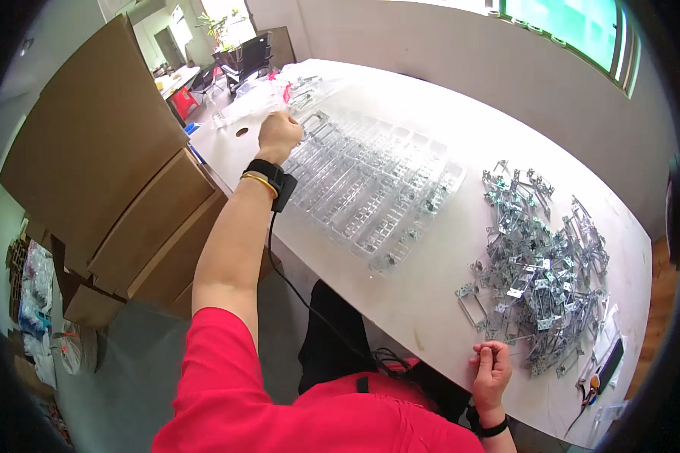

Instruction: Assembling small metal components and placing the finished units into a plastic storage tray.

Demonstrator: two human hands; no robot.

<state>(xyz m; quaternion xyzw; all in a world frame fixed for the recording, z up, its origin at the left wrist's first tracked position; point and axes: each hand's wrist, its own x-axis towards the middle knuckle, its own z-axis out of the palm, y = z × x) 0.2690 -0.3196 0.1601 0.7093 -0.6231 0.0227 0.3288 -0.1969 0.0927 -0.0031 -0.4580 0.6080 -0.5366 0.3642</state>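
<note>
My left hand [279, 133] reaches out to the far left end of a clear plastic tray [338, 235]. Its fingers are curled closed and mostly turned away, so what they grip is hidden. Right beside those fingers lies a rectangular metal bracket [316, 121]. Rows of small metal parts fill the tray's long compartments. My right hand [493, 368] rests at the table's near edge, thumb and fingers pinched together; anything between them is too small to make out. Just beyond it spreads a large heap of metal brackets [540, 275], with one loose frame-shaped bracket [472, 308] at its left side.
Orange-handled cutters [595, 386] lie at the table's right near corner beside a black strip. Clear plastic bags [253, 102] and more metal parts sit at the far left end. Tall cardboard boxes [102, 151] stand left of the table [423, 294]. A black cable [298, 294] hangs from my left wrist.
</note>
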